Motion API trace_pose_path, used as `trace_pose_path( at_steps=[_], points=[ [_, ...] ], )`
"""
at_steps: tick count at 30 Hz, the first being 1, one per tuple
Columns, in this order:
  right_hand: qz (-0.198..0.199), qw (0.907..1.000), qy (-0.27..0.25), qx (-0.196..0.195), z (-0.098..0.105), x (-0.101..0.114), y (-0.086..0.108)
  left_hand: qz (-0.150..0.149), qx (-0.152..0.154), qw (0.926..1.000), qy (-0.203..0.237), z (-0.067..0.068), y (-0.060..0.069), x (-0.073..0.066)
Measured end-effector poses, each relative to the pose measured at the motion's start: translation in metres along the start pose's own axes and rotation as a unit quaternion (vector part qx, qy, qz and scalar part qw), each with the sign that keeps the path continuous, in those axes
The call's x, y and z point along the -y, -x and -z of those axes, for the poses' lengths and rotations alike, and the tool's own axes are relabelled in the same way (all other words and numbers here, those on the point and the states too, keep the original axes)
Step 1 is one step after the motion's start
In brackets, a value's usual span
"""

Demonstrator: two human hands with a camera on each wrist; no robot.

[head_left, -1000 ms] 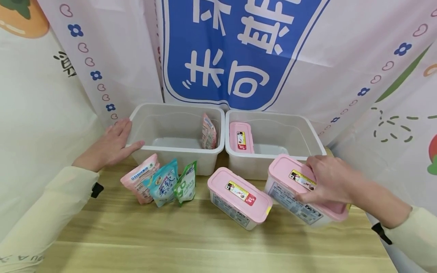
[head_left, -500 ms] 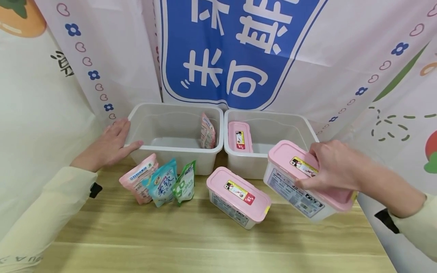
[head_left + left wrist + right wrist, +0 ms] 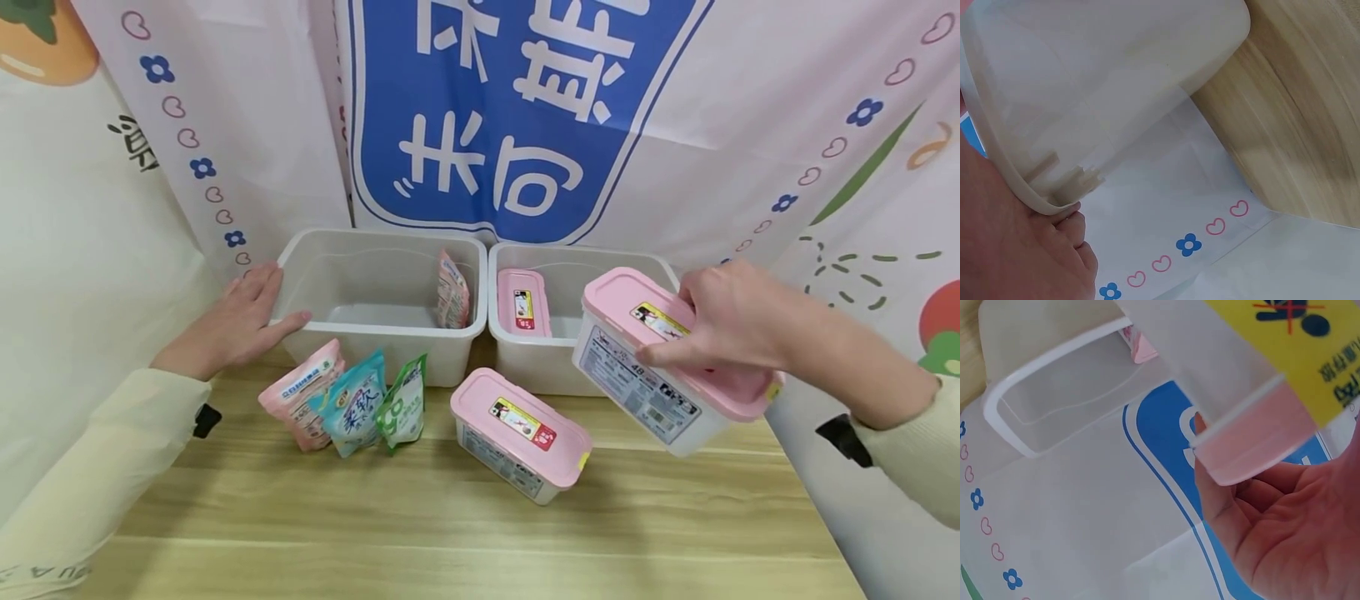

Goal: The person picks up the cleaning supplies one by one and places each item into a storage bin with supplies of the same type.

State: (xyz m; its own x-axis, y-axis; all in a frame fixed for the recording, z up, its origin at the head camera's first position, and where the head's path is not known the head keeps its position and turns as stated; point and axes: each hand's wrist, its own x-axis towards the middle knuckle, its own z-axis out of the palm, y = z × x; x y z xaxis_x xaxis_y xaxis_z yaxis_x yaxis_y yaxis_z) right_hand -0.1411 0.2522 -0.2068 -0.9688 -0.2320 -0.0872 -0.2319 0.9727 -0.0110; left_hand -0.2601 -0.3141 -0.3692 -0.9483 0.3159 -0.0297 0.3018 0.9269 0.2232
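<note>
My right hand [image 3: 738,321] grips a pink-lidded container [image 3: 637,379] from above, thumb on its near side, and holds it tilted in front of the right bin [image 3: 540,367]. In the right wrist view, the hand [image 3: 1291,519] curls round the container's pink lid [image 3: 1260,437]. My left hand [image 3: 228,325] holds the left bin [image 3: 386,340] at its left front corner; in the left wrist view, the fingertips of this hand [image 3: 1029,250] bend at the bin's rim [image 3: 1007,169]. A pink-lidded container [image 3: 522,304] lies inside the right bin, and a pink pouch [image 3: 453,292] leans inside the left one.
On the wooden table [image 3: 450,550] stand a pink pouch [image 3: 303,400], a blue pouch [image 3: 356,404], a green pouch [image 3: 403,407] and another pink-lidded container [image 3: 517,433]. A printed cloth [image 3: 262,125] hangs behind both bins.
My right hand has raised the pink-lidded container off the table and up towards the right bin's front. My left hand stays at the left bin's corner.
</note>
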Motion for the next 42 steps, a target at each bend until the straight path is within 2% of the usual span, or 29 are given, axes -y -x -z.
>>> trace_pose_path(
  at_steps=[7, 15, 30, 36, 42],
  points=[
    [-0.012, 0.9999, -0.001, -0.004, 0.018, 0.0, -0.014, 0.001, 0.001, 1.0, 0.005, 0.001, 0.001, 0.001],
    [-0.043, 0.999, -0.015, 0.0, 0.03, 0.001, -0.035, 0.0, -0.001, 1.0, 0.007, 0.0, 0.001, 0.003],
    [-0.099, 0.9946, -0.031, -0.001, 0.047, -0.004, -0.075, 0.004, 0.004, 1.0, 0.006, 0.0, 0.001, 0.0],
    [-0.109, 0.9936, -0.027, -0.015, 0.051, -0.006, -0.089, 0.001, 0.001, 1.0, 0.004, -0.001, 0.0, 0.0],
    [-0.127, 0.9901, -0.052, -0.031, 0.054, -0.002, -0.097, 0.0, 0.001, 1.0, 0.004, -0.001, 0.0, 0.001]
  ],
)
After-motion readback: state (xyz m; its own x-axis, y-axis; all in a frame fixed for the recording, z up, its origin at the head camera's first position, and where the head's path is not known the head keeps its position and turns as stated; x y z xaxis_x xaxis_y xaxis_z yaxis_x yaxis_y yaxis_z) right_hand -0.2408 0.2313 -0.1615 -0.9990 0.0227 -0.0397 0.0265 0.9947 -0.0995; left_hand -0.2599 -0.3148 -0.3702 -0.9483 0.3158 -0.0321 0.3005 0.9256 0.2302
